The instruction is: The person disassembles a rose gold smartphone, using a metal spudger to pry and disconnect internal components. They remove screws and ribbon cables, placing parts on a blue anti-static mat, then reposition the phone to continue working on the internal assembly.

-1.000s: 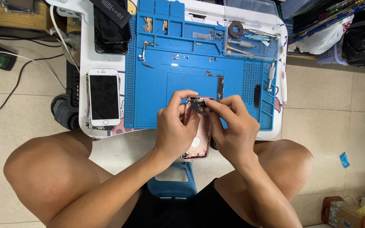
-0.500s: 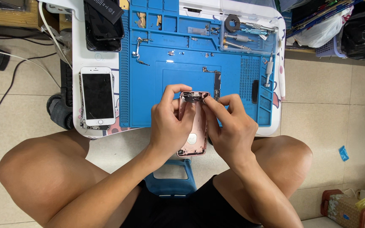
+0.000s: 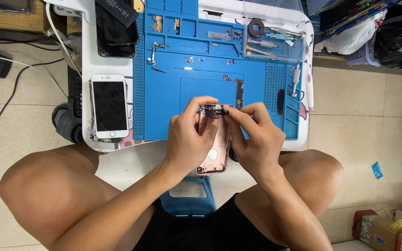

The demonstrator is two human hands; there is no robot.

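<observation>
While the left hand (image 3: 189, 142) cradles a rose-pink phone housing (image 3: 215, 148) from its nine o'clock side, thumb and curled fingers pressed against the edges so the shell stays steady above the lap, the right hand (image 3: 257, 139) comes in from three o'clock. Its thumb and forefinger pinch together at the housing's twelve o'clock end, on a small dark part (image 3: 216, 111) seated there; whether the part is lifted free or merely touched, I cannot tell. The housing hangs half over the near edge of the blue work mat (image 3: 164, 107), likely so that anything dropped lands on the mat's surface.

At nine o'clock from the hands a white-framed phone (image 3: 110, 106) lies face up on the white table (image 3: 85, 56), apart from the work. Toward eleven o'clock a dark phone (image 3: 115, 28) lies beside the mat. At one o'clock, screwdrivers (image 3: 266, 39) rest in the mat's tray slots, handy for the right hand, and another slim driver (image 3: 295, 79) lies at two o'clock. Small metal brackets (image 3: 154, 56) sit spread on the mat at twelve o'clock, kept separate. A blue stool (image 3: 188, 197) shows at six o'clock between the knees.
</observation>
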